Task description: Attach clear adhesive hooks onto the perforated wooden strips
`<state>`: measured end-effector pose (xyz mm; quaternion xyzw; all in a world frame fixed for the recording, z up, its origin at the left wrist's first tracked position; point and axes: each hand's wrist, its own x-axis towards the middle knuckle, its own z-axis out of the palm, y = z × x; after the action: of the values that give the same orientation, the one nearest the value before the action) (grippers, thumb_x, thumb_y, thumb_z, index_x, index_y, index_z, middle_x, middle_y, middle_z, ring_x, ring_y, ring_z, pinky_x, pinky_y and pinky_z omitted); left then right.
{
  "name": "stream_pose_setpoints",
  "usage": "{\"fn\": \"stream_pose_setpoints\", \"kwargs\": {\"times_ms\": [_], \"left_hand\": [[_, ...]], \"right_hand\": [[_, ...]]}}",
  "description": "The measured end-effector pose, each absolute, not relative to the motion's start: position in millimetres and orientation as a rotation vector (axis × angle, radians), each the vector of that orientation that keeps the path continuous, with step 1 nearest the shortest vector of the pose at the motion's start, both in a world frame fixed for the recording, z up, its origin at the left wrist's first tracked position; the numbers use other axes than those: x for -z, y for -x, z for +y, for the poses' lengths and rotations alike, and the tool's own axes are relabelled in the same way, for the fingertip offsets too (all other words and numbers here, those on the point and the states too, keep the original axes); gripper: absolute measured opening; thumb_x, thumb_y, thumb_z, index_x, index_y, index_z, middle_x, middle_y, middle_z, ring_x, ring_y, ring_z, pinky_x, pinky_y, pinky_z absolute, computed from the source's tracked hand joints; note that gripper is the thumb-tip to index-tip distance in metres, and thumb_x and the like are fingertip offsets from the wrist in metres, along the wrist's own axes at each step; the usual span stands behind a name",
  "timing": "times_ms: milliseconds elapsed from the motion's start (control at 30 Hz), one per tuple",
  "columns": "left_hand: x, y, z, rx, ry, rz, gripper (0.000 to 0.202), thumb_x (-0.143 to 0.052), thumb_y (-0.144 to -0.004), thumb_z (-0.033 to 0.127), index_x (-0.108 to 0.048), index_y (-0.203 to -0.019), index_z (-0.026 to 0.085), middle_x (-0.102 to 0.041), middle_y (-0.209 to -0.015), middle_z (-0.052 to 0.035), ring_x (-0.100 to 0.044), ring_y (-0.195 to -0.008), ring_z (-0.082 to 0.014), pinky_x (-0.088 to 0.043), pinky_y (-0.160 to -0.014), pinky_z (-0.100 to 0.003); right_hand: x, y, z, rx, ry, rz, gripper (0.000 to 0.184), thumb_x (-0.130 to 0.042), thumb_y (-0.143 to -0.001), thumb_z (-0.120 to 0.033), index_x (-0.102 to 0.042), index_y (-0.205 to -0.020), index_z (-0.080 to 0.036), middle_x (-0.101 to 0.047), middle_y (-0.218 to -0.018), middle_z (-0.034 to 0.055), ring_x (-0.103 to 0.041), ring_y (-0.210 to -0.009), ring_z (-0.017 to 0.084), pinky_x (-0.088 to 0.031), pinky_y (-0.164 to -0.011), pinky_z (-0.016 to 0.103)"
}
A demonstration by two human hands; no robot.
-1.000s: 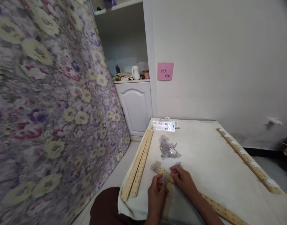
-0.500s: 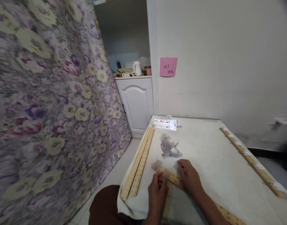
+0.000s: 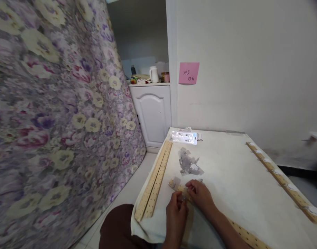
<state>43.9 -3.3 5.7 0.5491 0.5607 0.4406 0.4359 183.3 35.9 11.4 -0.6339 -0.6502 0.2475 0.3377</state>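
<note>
Seen from the head camera, a person works at the near side of a cloth-covered table point(image 3: 223, 157), both hands close together above a perforated wooden board point(image 3: 242, 233). The board runs slantwise from just ahead of the fingertips, beneath the right forearm, to the bottom of the frame. The left hand point(image 3: 176, 214) pinches a small shiny piece point(image 3: 183, 198) between thumb and fingers. The right hand point(image 3: 200, 194) has its fingertips drawn together at the board; whether they grip anything cannot be told.

A clear packet point(image 3: 176, 181) lies at the board's far end, beyond which sits a heap of small clear bags point(image 3: 188, 163), near the fingers but apart from them. Two more perforated boards point(image 3: 158, 179) lie side by side along the table's left edge, a modest strip of cloth separating them from the left hand. Flat clear packaging point(image 3: 183, 137) rests at the far left corner. To the right, a wide stretch of cloth gives the right hand room as far as a long wooden strip point(image 3: 285, 185) bearing white pieces point(image 3: 277, 171), which follows the right edge. A floral curtain point(image 3: 70, 138) hangs left of the table, and a wall point(image 3: 241, 79) rises behind its far edge.
</note>
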Motion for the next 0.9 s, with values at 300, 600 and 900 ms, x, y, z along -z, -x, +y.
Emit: {"fn": "stream_pose_setpoints", "kwargs": {"times_ms": [300, 600, 900], "left_hand": [[-6.8, -43.7, -4.4, -1.128, -1.392, 1.422, 0.027, -0.053, -0.08, 0.034, -0.056, -0.102, 0.019, -0.059, -0.064, 0.003, -0.055, -0.055, -0.0138, -0.042, -0.053, -0.023], [-4.2, -44.1, -5.1, -1.108, -1.339, 1.421, 0.031, -0.052, -0.08, 0.032, -0.052, -0.108, 0.019, -0.059, -0.063, 0.0037, -0.058, -0.055, -0.014, -0.042, -0.052, -0.023], [-2.3, -44.4, -0.2, -1.075, -1.357, 1.468, 0.031, -0.051, -0.081, 0.03, -0.051, -0.11, 0.019, -0.059, -0.064, 0.0033, -0.059, -0.057, -0.0152, -0.044, -0.055, -0.024]], "right_hand": [[-23.8, -203.1, 19.2, -0.297, 1.786, -1.742, 0.025, -0.04, -0.082, -0.016, -0.062, -0.093, -0.02, -0.063, -0.1, 0.0075, -0.057, -0.097, 0.022, -0.044, -0.081, 0.03], [-19.3, -193.9, 21.4, -0.626, 1.616, -1.711, 0.026, -0.046, -0.078, -0.022, -0.062, -0.098, -0.02, -0.066, -0.096, 0.0051, -0.061, -0.085, 0.018, -0.045, -0.078, 0.028], [-17.4, -184.3, 37.0, -0.728, 1.7, -1.685, 0.022, -0.051, -0.071, -0.017, -0.065, -0.087, -0.022, -0.066, -0.083, 0.0005, -0.06, -0.078, 0.016, -0.041, -0.07, 0.025]]}}
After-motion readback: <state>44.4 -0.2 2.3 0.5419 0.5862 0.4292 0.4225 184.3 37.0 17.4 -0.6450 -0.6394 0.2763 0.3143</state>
